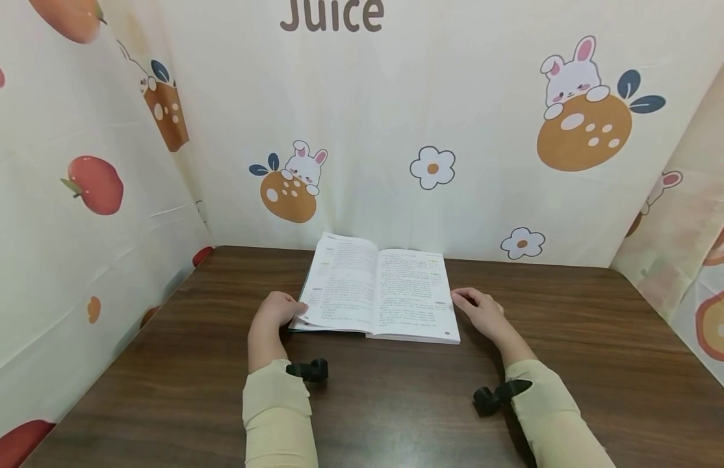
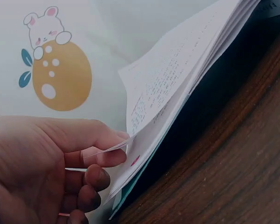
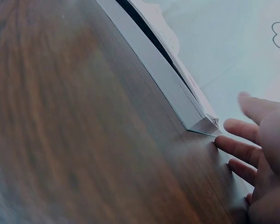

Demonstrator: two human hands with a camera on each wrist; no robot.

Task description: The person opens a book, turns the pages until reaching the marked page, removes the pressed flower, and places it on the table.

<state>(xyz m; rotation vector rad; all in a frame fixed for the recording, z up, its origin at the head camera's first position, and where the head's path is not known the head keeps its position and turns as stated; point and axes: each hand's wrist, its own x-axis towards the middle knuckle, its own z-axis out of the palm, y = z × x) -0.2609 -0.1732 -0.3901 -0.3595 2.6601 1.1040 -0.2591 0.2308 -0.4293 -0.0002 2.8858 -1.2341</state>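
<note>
An open book (image 1: 409, 292) with printed white pages lies on the table. My left hand (image 1: 275, 313) is at its lower left corner. In the left wrist view, the thumb and index finger of that hand (image 2: 51, 163) pinch a page (image 2: 153, 100), lifted a little off the pages beneath. A teal cover edge (image 2: 130, 189) shows below them. Beside the book's right edge is my right hand (image 1: 481, 313), fingers relaxed. The right wrist view shows this hand (image 3: 270, 149) with its fingers spread, fingertips right by the corner of the thick page block (image 3: 158, 77).
The dark wooden table (image 1: 397, 403) runs back to a white curtain (image 1: 374, 117) printed with rabbits, fruit and flowers. Another printed curtain (image 1: 40, 292) borders the left side. Each wrist wears a black strapped camera (image 1: 309, 370).
</note>
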